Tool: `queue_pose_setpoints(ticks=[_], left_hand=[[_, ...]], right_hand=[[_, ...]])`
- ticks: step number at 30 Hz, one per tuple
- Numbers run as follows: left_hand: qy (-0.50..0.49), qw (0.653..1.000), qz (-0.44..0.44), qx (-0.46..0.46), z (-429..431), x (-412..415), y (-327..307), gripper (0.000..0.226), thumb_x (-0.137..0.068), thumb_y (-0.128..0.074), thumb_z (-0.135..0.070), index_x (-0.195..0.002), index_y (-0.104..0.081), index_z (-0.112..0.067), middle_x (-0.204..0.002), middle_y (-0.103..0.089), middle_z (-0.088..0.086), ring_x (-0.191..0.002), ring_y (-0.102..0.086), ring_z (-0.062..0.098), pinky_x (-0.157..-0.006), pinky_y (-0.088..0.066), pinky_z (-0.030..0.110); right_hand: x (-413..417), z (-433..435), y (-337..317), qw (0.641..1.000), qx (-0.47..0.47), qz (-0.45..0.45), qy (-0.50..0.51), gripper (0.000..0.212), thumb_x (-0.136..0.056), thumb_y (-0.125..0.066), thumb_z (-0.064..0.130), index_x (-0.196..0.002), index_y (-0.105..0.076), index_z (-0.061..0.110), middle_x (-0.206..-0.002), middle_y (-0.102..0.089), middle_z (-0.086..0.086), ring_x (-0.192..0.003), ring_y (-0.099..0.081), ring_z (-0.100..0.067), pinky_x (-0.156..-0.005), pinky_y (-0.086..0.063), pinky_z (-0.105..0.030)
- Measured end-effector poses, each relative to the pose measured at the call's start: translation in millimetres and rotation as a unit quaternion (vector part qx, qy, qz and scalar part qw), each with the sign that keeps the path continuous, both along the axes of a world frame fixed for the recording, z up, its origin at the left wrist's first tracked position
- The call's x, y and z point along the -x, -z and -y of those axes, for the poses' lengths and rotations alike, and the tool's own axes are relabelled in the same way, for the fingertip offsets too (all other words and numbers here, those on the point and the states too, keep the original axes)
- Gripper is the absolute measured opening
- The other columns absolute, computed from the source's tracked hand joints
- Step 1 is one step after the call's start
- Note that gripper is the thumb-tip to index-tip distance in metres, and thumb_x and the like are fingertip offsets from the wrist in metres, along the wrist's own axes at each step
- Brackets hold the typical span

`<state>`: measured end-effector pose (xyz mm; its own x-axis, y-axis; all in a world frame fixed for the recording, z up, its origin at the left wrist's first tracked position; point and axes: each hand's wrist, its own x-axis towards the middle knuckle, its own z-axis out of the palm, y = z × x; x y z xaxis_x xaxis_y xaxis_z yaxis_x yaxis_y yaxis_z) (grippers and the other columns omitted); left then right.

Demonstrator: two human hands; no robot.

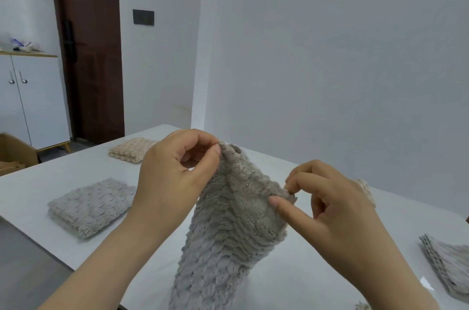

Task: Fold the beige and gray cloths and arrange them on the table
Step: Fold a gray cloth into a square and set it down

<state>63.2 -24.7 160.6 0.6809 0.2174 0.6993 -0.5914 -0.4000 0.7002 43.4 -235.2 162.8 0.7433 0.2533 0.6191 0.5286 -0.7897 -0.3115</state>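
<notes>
left hand pinches gray cloth top corner, fingers clamped | right hand pinches other corner, fingers clamped | cloth hangs above table | folded gray cloth left | folded beige cloth far left

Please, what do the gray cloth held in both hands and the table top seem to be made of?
The gray cloth looks like a soft plush textile, perhaps microfiber or chenille: it has fluffy scalloped rows and hangs limp. The table looks hard, smooth and glossy white, possibly lacquered board or stone: it shows faint reflections.
</notes>
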Motion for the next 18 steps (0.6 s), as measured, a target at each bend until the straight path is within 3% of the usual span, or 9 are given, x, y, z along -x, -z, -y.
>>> queue_pose_setpoints(ticks=[5,10,15,18], left_hand=[[-0.019,1.0,-0.006,0.007,-7.9,-5.1,-1.1,0.018,-0.084,-0.066,-0.014,-0.074,-0.068,-0.029,-0.076,-0.069,-0.006,-0.071,-0.065,0.005,-0.063,-0.046,0.006],[-0.013,1.0,-0.012,0.008,-8.2,-4.7,-2.9,0.018,-0.084,-0.065,-0.016,-0.074,-0.067,-0.03,-0.075,-0.069,-0.006,-0.068,-0.065,0.006,-0.061,-0.046,0.007],[-0.009,1.0,-0.009,0.009,-6.0,-2.3,-8.2,0.017,-0.086,-0.063,-0.014,-0.073,-0.065,-0.025,-0.068,-0.066,-0.004,-0.054,-0.056,0.004,-0.054,-0.04,0.007],[-0.011,1.0,-0.005,0.013,-5.5,-0.6,-11.9,0.016,-0.087,-0.062,-0.014,-0.075,-0.064,-0.023,-0.07,-0.066,-0.001,-0.056,-0.057,0.012,-0.054,-0.041,0.01]], right_hand=[[0.7,12.0,-14.6,0.996,0.092,0.013,0.005,0.031,-0.081,-0.05,0.064,-0.069,-0.051,0.035,-0.086,-0.055,0.02,-0.064,-0.05,-0.002,-0.051,-0.032,-0.018],[-0.7,18.6,-30.1,0.992,0.127,0.023,0.006,0.025,-0.08,-0.055,0.056,-0.069,-0.054,0.034,-0.071,-0.053,0.024,-0.062,-0.05,0.0,-0.049,-0.03,-0.019],[-5.0,21.7,-41.5,0.999,0.028,0.007,-0.018,0.021,-0.076,-0.069,0.044,-0.065,-0.062,0.029,-0.068,-0.06,0.027,-0.052,-0.054,0.0,-0.049,-0.034,-0.014],[-6.6,24.6,-44.8,0.996,-0.069,-0.002,-0.055,0.016,-0.075,-0.074,0.038,-0.065,-0.065,0.029,-0.07,-0.066,0.015,-0.036,-0.039,-0.007,-0.045,-0.034,-0.01]])
